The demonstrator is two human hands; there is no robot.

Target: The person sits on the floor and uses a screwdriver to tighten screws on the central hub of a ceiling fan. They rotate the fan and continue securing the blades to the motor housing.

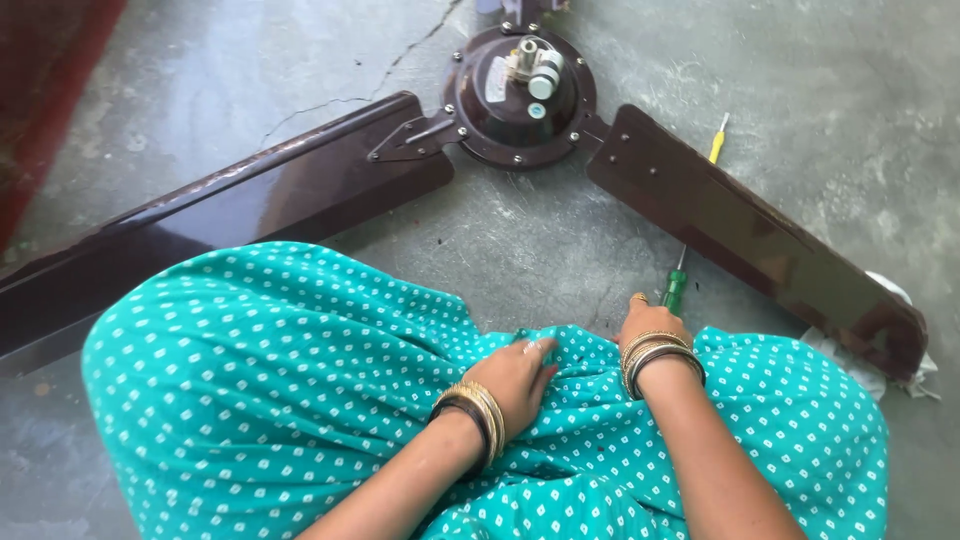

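1. The person is sitting on the grey concrete floor (520,250), with knees draped in teal dotted cloth (280,370) filling the lower half of the view.
2. The left hand (515,380) is lying palm down on the cloth near the middle, fingers loosely together and pressing into the folds; it is pinching nothing that I can make out.
3. The right hand (650,325) is reaching toward one o'clock from the lap, its fingers curling around the green-handled screwdriver (675,290). Only the back of the hand is showing, so I cannot tell how firmly it is gripping.
4. The screwdriver's handle is poking out just beyond the knuckles, its thin shaft pointing toward twelve o'clock and passing under the right-hand blade.
5. A brown ceiling fan is lying on the floor, its round motor hub (520,95) sitting at twelve o'clock.
6. One blade (230,215) is stretching toward nine o'clock, another blade (750,235) toward four o'clock.
7. A yellow-handled tool (717,142) is peeking out beside the right-hand blade at two o'clock.
8. A white rag (890,295) is lying under that blade's far tip.
9. Gold and dark bangles are circling both wrists.
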